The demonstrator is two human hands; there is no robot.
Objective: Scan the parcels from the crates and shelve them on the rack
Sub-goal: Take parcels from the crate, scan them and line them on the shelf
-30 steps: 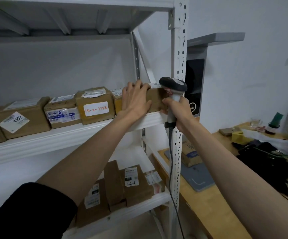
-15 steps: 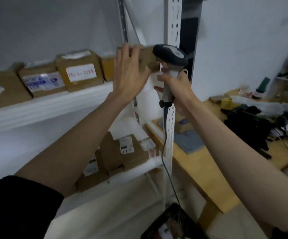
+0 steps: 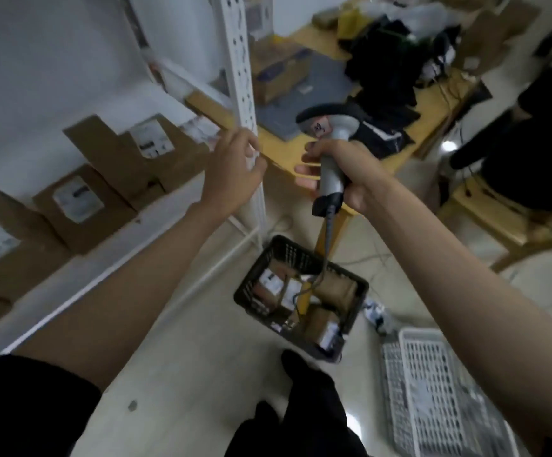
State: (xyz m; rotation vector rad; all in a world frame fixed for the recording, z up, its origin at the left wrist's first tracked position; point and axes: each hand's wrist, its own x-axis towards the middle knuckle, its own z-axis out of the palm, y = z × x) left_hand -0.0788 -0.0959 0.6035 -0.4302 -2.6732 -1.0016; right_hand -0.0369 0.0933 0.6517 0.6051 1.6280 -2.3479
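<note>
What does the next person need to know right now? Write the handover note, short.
Left hand: holds nothing, fingers loosely curled, in front of the rack post.
Right hand: grips the scanner; its cable hangs toward the black crate.
Done: several boxes stand on the rack shelf.
Left: parcels in the black crate on the floor need scanning and shelving. The white crate beside it looks empty, though the picture is blurred.

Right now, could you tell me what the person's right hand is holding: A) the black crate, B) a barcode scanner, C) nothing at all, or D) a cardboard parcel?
B: the right hand is curled round the grey handle of the barcode scanner, whose cable hangs down toward the black crate on the floor.
</note>
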